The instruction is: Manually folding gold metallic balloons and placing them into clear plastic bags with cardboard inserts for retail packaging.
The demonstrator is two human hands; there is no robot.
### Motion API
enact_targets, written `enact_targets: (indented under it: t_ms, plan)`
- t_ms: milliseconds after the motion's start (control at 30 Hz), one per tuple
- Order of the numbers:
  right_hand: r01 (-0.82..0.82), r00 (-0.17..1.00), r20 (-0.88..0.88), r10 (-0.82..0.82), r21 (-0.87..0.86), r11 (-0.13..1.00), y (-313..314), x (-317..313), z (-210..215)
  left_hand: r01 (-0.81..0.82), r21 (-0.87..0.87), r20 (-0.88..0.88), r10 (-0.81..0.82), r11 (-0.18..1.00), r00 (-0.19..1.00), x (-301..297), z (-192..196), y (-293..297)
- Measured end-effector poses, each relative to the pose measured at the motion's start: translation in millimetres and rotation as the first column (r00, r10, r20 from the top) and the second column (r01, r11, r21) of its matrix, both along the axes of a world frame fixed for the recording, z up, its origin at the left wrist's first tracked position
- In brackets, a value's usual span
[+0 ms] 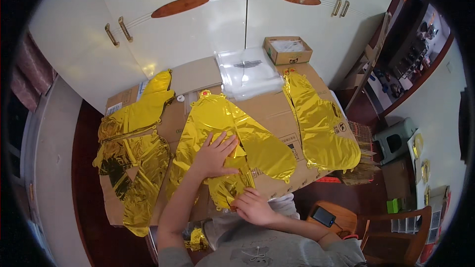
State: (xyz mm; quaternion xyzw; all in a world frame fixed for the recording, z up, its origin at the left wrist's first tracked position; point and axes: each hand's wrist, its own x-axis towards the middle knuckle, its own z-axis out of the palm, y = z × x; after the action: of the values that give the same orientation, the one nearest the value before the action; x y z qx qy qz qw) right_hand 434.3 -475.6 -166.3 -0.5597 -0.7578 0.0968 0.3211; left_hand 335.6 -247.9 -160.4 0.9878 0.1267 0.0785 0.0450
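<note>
grey shirt (277, 254) nearest the camera. left to right: crumpled gold foil piece (143, 160) lies at the left of the cardboard-covered bench (269, 113). middle gold foil piece (210, 116) sits flat at bench centre, long axis roughly near-far, red-dotted narrow end pointing away toward the white cabinets (198, 39); one lobe slants off right and nearer. hands apart: left hand (215, 159) palm down on it, fingers spread; right hand (255, 207) pinching its near edge. right gold foil piece (321, 128) also lies flat, long axis near-far.
</note>
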Motion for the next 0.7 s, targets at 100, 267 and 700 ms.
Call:
enact_targets:
  t_ms: [100,267,700]
  plan:
    - [0.000,1.000,-0.020,0.000,0.014,1.000,2,-1,-2,-0.008,0.004,-0.012,0.008,1.000,1.000,0,1,-1]
    - [0.010,0.980,-0.197,-0.020,-0.054,0.998,6,20,25,-0.011,0.001,-0.011,0.011,1.000,1.000,-2,0,-1]
    - [0.115,0.988,0.115,-0.100,-0.131,0.985,88,96,8,0.003,-0.008,0.014,-0.003,1.000,1.000,-1,-2,0]
